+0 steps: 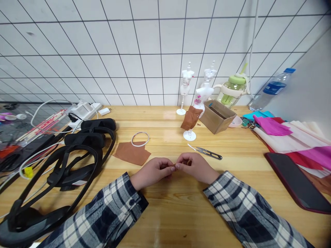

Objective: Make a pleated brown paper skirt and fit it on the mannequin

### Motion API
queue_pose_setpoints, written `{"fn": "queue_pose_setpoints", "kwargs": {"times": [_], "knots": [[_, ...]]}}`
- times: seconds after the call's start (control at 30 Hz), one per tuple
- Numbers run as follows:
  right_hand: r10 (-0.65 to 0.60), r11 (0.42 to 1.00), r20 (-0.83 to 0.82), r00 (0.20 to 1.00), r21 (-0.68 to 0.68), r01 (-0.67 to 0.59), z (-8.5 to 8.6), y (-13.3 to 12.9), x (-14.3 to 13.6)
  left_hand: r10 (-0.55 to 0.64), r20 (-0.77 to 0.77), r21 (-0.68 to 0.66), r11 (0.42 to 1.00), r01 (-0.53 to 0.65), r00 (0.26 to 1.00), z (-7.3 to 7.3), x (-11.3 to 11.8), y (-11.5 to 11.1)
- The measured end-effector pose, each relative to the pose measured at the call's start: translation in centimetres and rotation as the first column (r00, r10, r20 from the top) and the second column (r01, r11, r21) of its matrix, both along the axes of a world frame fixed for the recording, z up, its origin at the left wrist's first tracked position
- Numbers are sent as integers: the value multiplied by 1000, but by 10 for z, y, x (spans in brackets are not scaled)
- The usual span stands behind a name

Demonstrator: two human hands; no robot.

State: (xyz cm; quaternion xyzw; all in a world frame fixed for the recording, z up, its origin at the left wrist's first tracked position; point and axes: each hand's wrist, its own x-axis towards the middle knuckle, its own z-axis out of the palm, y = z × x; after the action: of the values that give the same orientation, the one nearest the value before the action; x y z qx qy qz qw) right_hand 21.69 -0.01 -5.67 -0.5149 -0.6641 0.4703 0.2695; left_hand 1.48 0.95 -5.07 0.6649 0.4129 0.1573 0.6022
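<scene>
My left hand (160, 169) and my right hand (192, 165) meet over the middle of the table, fingertips pinched and touching. Whatever lies between the fingers is too small and covered to name; a trace of brown shows there. Left of them a brown fabric piece (130, 154) lies flat, with a white ring (140, 139) resting partly on it. Just beyond my right hand are black thread snips (209, 153) and a short white strip (191, 147). Farther back, a small white mannequin (204, 93) on a round base has brown fabric (191, 117) draped around its lower part.
A second mannequin (186, 81), a cardboard box (217, 119), a green-lidded cup (234, 88) and a water bottle (272, 89) stand at the back. On the right are a phone (300, 182) and coloured fabrics (284, 134). Black headsets (85, 151) and a power strip (86, 113) occupy the left.
</scene>
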Motion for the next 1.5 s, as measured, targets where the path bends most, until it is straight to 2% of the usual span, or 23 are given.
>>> {"fn": "queue_pose_setpoints", "kwargs": {"times": [0.17,0.33,0.4,0.47,0.53,0.57,0.63,0.7,0.8,0.9,0.97,1.03,1.07,1.1,1.17,1.2,1.27,1.37,1.43,1.5], "knots": [[-69,991,-231,971,-128,40,0,5,11,-20,17,11,1000,20,1000,1,-4,3],[-128,951,-367,921,-310,8,3,7,21,42,19,-16,999,-42,999,0,-6,7],[-184,938,-364,913,-344,52,4,7,24,58,24,-37,998,-57,998,1,-7,7],[-213,964,-291,933,-216,152,4,6,24,77,55,-73,995,-73,996,3,-7,6],[-135,983,-190,973,97,155,3,4,21,83,118,-184,981,-60,990,6,-7,5],[-64,958,-127,990,269,97,3,2,19,81,148,-259,965,-40,986,6,-8,4],[63,857,-3,998,513,-53,2,-1,14,74,186,-394,919,6,980,7,-10,4],[107,785,55,993,608,-119,2,-5,9,82,197,-470,882,21,977,7,-11,4],[65,760,50,997,645,-82,3,-7,4,91,199,-487,873,17,976,8,-13,3],[37,772,18,999,635,-40,4,-6,4,45,171,-380,925,24,984,11,-11,2],[-19,823,9,1000,568,11,4,-3,5,48,168,-240,971,-7,985,13,-12,5],[-118,897,-5,993,428,109,2,0,7,146,166,-38,989,-142,975,15,-18,12],[-164,925,-34,986,342,166,0,3,8,236,157,91,963,-252,959,15,-23,17],[-203,942,-78,976,258,216,-2,5,9,316,129,231,912,-339,940,15,-30,23],[-247,953,-180,952,131,272,-6,9,10,444,14,476,785,-396,896,14,-47,35],[-255,956,-212,944,90,278,-7,10,11,472,-43,545,750,-376,880,13,-54,40],[-258,963,-204,944,31,269,-8,11,11,463,-130,603,739,-300,877,10,-64,46],[-222,975,-79,972,-12,221,-7,9,11,422,-160,661,717,-220,892,5,-64,44],[-201,979,87,976,46,198,-6,8,12,389,-218,724,680,-119,895,2,-59,40],[-241,967,285,928,154,203,-5,8,16,409,-312,777,629,-17,858,1,-57,39]]}}
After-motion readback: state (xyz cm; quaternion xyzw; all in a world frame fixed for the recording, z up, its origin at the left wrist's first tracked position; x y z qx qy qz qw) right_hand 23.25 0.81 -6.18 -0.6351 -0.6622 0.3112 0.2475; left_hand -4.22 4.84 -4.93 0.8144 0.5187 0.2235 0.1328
